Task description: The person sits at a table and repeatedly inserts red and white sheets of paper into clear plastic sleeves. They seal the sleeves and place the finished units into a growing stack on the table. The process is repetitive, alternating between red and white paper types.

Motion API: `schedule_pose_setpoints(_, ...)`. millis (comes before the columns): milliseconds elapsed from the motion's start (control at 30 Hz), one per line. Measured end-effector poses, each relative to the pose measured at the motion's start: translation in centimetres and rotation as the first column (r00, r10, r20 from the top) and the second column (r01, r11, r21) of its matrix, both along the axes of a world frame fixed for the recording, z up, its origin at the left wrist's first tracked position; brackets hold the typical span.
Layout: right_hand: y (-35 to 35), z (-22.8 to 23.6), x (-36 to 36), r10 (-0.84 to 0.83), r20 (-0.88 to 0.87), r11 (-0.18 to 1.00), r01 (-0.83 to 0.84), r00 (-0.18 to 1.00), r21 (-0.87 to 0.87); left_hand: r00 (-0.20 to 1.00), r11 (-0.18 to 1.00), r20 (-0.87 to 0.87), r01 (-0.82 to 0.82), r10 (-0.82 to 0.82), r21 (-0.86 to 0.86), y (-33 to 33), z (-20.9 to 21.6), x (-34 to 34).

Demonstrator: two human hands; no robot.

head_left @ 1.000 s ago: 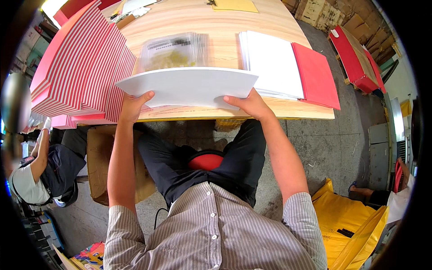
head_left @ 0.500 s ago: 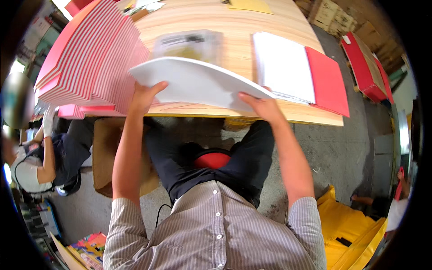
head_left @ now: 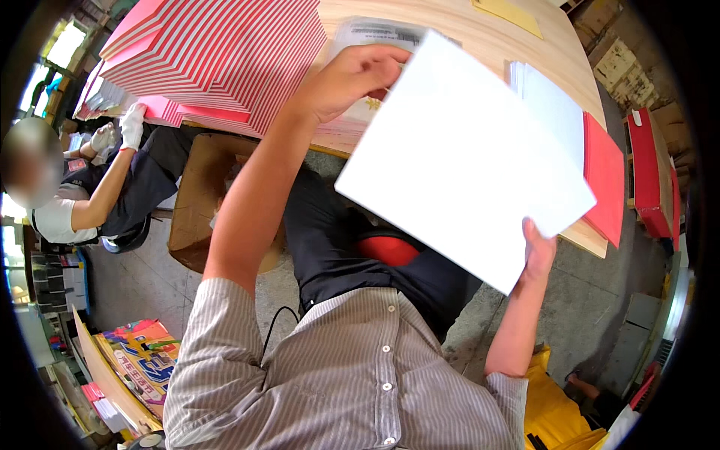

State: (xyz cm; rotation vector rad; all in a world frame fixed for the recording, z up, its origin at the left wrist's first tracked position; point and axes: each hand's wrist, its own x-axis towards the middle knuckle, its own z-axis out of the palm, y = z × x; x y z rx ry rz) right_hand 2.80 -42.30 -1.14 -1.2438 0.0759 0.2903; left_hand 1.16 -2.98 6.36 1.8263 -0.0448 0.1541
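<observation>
white sheet (head_left: 465, 161): one, large, flat, held tilted above the lap and the near edge of the wooden table (head_left: 450, 37). left hand (head_left: 352, 75): fingers curled over the sheet's upper left corner, gripping it. right hand (head_left: 538, 251): fingers pinching the sheet's lower right edge. sheet hides part of one clear plastic packet (head_left: 375, 34) on the table. red-and-white striped stack (head_left: 217, 56): one, fanned, to the left. white paper stack (head_left: 555, 112) and red stack (head_left: 604, 180): one each, to the right. one gloved co-worker (head_left: 90, 187) seated far left.
</observation>
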Motion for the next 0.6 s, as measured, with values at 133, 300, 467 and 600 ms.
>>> schedule_pose_setpoints(133, -5.6, -5.1, -5.3, -0.064, -0.183, 0.993, 0.082, 0.981, 0.089, 0.995, 0.949, 0.054, -0.1, 0.088, 0.298, 3.1, -7.9, -0.7)
schedule_pose_setpoints(300, -9.4, -8.7, -11.4, -0.105, -0.241, 0.973, 0.149, 0.965, 0.174, 0.978, 0.608, 0.205, -0.136, -0.045, 0.782, 1.5, -11.6, -4.0)
schedule_pose_setpoints(467, -7.8, -6.4, -12.5, -0.18, -0.353, 0.951, 0.254, 0.918, 0.176, 0.986, 0.497, 0.135, -0.07, -0.096, 0.865, 0.4, -11.4, -4.6)
schedule_pose_setpoints(600, -8.7, -7.7, -11.9, -0.144, -0.312, 0.954, 0.215, 0.939, 0.207, 0.972, 0.461, 0.169, -0.077, -0.162, 0.884, -1.4, -10.4, -5.2)
